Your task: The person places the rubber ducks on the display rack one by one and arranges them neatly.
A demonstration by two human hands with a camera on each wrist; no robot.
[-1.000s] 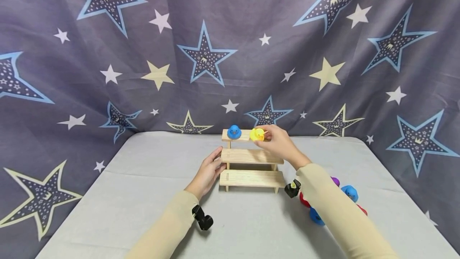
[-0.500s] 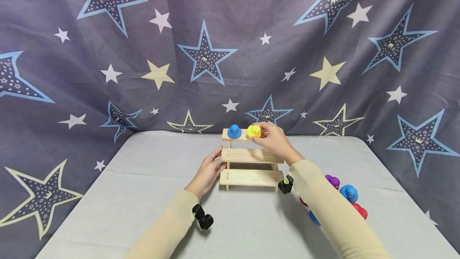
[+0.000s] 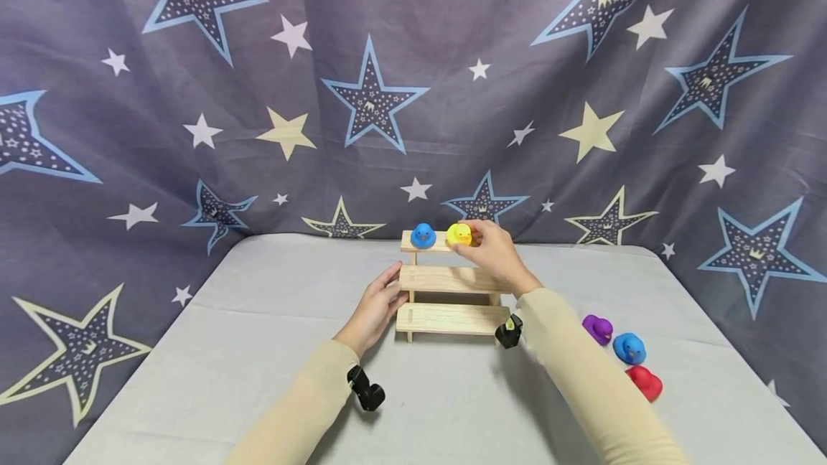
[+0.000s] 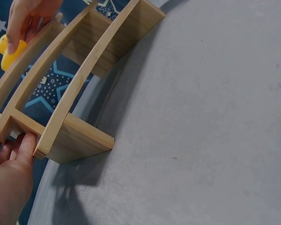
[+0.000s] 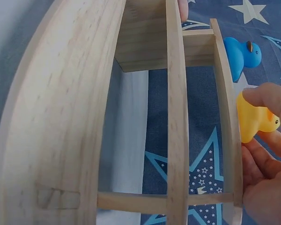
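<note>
A three-tier wooden stand (image 3: 446,279) rests on the grey-covered table. On its top tier, toward the left, a blue rubber duck (image 3: 423,236) faces forward. To the right of it, a yellow rubber duck (image 3: 459,235) is pinched between the thumb and fingers of my right hand (image 3: 496,251); the right wrist view shows that duck (image 5: 250,119) at the top board, its base against the wood. My left hand (image 3: 373,307) grips the left side of the stand, and in the left wrist view the fingers (image 4: 24,149) curl at the side support.
Right of the stand lie a purple duck (image 3: 598,329), another blue duck (image 3: 629,348) and a red duck (image 3: 645,382) on the table (image 3: 291,285). My right sleeve (image 3: 581,372) passes close by them. A star-patterned curtain (image 3: 413,92) hangs behind the table.
My right hand has shifted slightly left along the top tier with the yellow duck, bringing it closer to the blue one. The left hand stays on the stand. More of the loose ducks show.
</note>
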